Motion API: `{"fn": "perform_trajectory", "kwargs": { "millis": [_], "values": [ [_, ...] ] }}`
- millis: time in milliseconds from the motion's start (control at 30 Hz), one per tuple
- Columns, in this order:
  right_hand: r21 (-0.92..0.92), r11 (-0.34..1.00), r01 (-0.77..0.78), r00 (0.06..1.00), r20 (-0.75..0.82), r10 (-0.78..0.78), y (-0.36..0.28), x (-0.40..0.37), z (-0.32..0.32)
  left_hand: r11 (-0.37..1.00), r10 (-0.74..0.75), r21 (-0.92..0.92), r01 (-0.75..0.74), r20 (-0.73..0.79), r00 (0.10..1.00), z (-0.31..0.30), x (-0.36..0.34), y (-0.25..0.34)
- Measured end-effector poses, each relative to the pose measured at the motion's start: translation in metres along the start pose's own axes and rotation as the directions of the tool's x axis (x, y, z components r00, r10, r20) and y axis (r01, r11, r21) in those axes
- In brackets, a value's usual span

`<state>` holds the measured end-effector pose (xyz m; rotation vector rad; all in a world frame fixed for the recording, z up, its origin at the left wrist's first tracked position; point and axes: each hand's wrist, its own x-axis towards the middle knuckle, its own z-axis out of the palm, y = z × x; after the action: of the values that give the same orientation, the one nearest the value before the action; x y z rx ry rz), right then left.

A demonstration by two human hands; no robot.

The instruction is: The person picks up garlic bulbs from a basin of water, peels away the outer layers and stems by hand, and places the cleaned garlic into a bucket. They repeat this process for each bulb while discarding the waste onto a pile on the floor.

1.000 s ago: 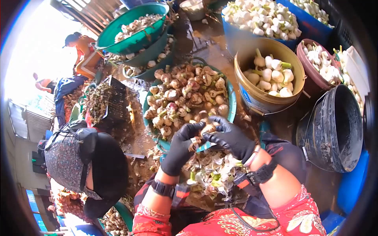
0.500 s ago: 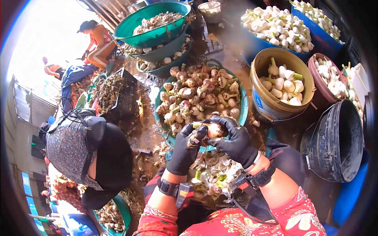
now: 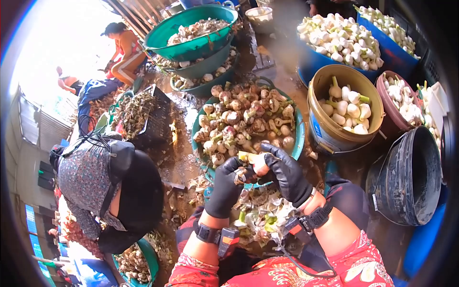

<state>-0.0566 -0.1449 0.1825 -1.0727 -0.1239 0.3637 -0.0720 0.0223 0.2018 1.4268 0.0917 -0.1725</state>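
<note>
My right hand (image 3: 287, 174), in a black glove, grips a garlic bulb (image 3: 259, 165) between thumb and fingers. The bulb is pale pinkish with a short yellow-green stalk pointing left. My left hand (image 3: 227, 186), also black-gloved, is closed against the stalk side, with brownish dirt or skin around its thumb. Exactly how its fingers grip is partly hidden. Just beyond my hands stands a green tub (image 3: 300, 134) heaped with unpeeled garlic (image 3: 248, 115). Below them, between my legs, lies a pile of loose garlic skins (image 3: 265, 215).
At right are a tan bucket (image 3: 318, 122) of peeled garlic, a pink tub (image 3: 389, 112) and a tilted black bucket (image 3: 389, 186). Blue tubs (image 3: 318, 64) of white bulbs stand behind. Stacked green basins (image 3: 191, 50) rise ahead. A co-worker (image 3: 86, 177) in a patterned hood bends close at left.
My hands have shifted slightly, and the garlic bulb has been turned so its stalk shows above my left fingers. The view has moved a little; the co-worker at left leans differently.
</note>
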Motion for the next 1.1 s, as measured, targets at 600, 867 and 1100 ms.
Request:
{"fn": "perform_trajectory", "kwargs": {
  "millis": [600, 867, 1100],
  "values": [
    [-0.512, 0.783, 0.353, 0.935, 0.196, -0.294, -0.011, -0.001, -0.005, 0.976, 0.043, 0.210, -0.057, 0.072, 0.997, -0.006, -0.006, 0.014],
    [0.153, 0.987, -0.044, 0.998, 0.057, 0.035, 0.012, 0.007, -0.014, 0.986, 0.123, 0.105, -0.130, 0.067, 0.990, -0.016, 0.006, -0.014],
    [-0.334, 0.902, -0.273, 0.892, 0.264, 0.367, 0.113, 0.019, -0.081, 0.772, 0.301, 0.501, -0.391, 0.254, 0.919, -0.014, 0.014, -0.026]
  ]
}}
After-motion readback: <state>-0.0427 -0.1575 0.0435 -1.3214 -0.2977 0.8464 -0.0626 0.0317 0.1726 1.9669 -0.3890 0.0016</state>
